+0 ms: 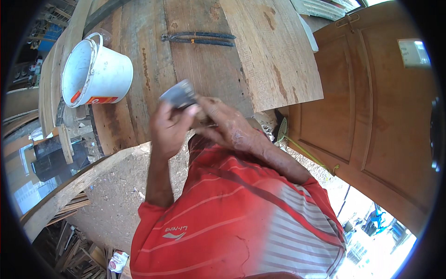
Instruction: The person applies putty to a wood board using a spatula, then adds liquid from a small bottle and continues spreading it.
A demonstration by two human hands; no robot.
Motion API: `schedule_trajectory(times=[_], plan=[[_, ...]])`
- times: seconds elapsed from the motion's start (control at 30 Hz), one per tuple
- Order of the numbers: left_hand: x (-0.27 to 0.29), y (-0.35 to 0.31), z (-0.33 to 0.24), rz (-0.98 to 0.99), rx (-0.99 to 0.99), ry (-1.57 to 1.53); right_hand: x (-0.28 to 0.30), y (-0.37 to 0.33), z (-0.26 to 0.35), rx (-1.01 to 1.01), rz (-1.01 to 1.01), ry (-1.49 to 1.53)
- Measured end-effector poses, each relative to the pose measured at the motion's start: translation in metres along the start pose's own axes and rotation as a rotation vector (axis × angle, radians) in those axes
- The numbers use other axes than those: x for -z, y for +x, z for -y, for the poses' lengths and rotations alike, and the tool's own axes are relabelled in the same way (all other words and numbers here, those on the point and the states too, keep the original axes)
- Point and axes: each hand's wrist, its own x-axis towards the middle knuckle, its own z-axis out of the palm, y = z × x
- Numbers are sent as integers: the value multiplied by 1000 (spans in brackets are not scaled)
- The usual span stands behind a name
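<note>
A putty knife [178,95] with a wide grey metal blade is held in front of my body, over the near edge of the wooden table. My right hand [227,122] is closed around its handle, which is mostly hidden by the fingers. At the blade's lower side, my left hand [167,131] has its thumb and fingers against the metal, slightly smeared by motion. Whatever else might be between the fingers cannot be made out.
The plank table [153,69] bears a tilted white bucket [110,72] at left and long-handled black pincers [209,35] farther back. A paler board [278,60] lies at right, beside a brown panelled door [371,107]. Scrap wood [69,246] is piled at lower left.
</note>
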Motion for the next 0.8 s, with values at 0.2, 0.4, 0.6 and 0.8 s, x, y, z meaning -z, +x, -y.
schedule_trajectory(times=[0.2, 0.4, 0.6, 0.8], plan=[[-68, 35, -6, 168, 21, -281, 40, -18, -5, -376, -92, -14], [-89, 17, 20, 924, 405, -242, 88, -109, -53, -590, -388, -241], [-147, -16, 82, 878, 717, -391, 99, -168, -31, -595, -390, -403], [-170, -21, 106, 556, 839, -796, 96, -139, -45, -615, -287, -532]])
